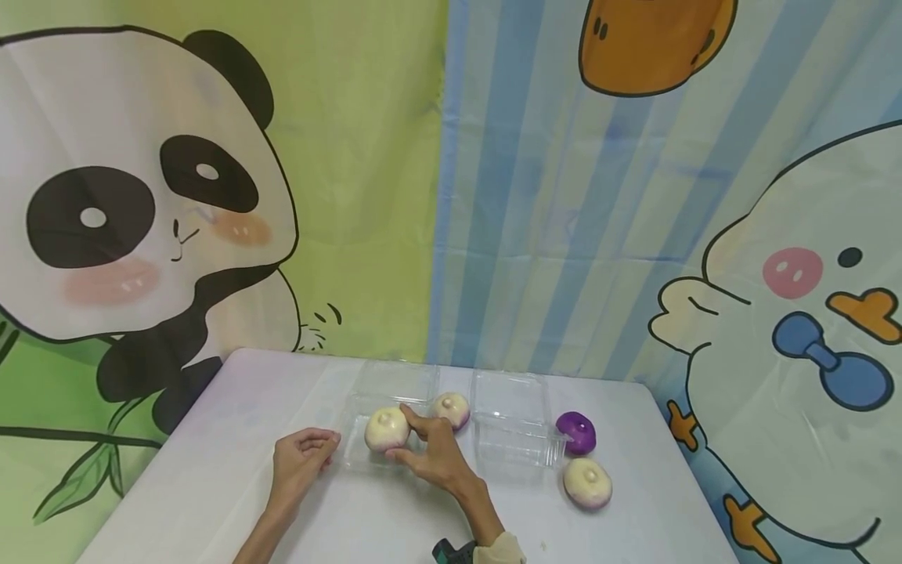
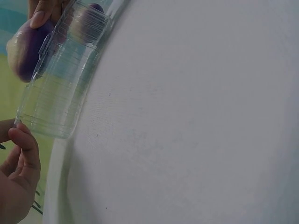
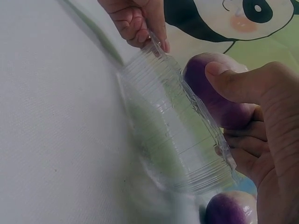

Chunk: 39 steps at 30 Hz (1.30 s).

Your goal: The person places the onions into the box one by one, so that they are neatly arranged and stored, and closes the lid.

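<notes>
- Nearest us at the bottom edge, a pale sleeve (image 1: 499, 550) and a dark device (image 1: 454, 553) sit at our right wrist.
- Our right hand (image 1: 440, 454) pinches a turnip (image 1: 386, 428) between thumb and fingers, nub up, purple side down.
- What counts, we judge, is height: this turnip hangs over the open base of the left box (image 1: 358, 462), above its rim in both wrist views. Being round, it gives us no clear long axis.
- Our left hand (image 1: 301, 458) pinches that box's left edge, farther from the turnip than our right.
- Its lid (image 1: 395, 380) lies back, away from us; a second turnip (image 1: 447, 409) sits just right, so room looks tighter there.
- Farther right we see an open right box (image 1: 517, 450), a purple turnip (image 1: 579, 435) beside it and a third turnip (image 1: 588, 483).
- Beneath lies a white table (image 1: 402, 525); behind hangs a panda cloth (image 1: 373, 157).
</notes>
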Available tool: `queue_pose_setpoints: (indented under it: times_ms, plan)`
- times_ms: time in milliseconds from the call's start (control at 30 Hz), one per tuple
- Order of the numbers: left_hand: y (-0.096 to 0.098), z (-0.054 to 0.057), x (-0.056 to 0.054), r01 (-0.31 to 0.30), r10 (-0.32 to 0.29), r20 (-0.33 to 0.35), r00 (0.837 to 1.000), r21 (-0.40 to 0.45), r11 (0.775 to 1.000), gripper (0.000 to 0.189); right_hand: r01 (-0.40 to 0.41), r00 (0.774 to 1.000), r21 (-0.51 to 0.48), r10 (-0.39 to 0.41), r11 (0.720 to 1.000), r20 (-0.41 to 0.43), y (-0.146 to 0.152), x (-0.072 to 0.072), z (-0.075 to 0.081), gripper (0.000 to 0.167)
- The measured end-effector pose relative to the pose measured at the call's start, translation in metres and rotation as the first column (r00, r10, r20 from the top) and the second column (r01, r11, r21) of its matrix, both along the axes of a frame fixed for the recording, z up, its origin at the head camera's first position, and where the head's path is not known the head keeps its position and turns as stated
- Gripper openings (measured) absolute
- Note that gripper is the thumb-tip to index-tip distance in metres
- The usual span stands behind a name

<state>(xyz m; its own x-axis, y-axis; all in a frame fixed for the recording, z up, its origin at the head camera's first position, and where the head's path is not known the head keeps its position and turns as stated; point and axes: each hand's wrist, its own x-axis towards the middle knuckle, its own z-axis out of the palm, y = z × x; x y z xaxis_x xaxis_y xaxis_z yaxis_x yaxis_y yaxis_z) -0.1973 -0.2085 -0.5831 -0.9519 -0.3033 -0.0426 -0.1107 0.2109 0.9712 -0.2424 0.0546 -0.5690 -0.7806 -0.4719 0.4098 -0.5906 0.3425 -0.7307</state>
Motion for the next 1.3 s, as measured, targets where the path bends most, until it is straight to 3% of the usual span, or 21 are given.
queue_pose_setpoints:
  times_ms: [500,1200,1300]
  plan:
    - [0.0,0.0,0.002,0.008,-0.008,0.003,1.0,0.002,1.0,0.025,0.009,1.0,0.021,-0.009,1.0,-0.001,-0.004,0.0,-0.001,0.074]
    - [0.0,-0.002,0.002,-0.005,0.005,-0.007,1.0,-0.009,1.0,0.021,0.002,0.998,0.165,0.009,0.986,-0.063,-0.014,-0.004,-0.001,0.076]
    - [0.0,-0.002,0.001,0.001,-0.001,-0.02,1.0,0.0,1.0,0.021,0.0,0.999,0.163,0.007,0.987,-0.043,-0.015,-0.005,0.0,0.076]
